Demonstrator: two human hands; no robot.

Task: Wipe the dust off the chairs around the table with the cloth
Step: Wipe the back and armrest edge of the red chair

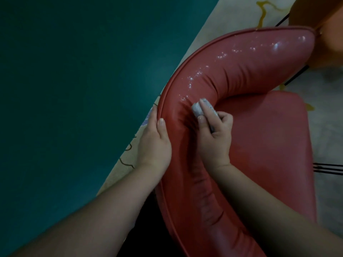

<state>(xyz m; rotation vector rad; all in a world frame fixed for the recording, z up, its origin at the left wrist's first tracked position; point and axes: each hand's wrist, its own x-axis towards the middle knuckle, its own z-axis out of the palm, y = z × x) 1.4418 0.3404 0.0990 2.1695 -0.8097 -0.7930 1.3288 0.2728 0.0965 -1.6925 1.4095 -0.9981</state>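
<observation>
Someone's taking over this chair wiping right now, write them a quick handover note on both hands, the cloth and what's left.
Left hand: grips the outer rim of the red chair backrest, steadying it.
Right hand: holds the grey cloth, pressed onto the inner bend of the backrest.
Done: cannot judge from this view which parts are already wiped.
Left: the shiny upper stretch of backrest ahead of the cloth, the seat, then the orange chair at top right.
</observation>
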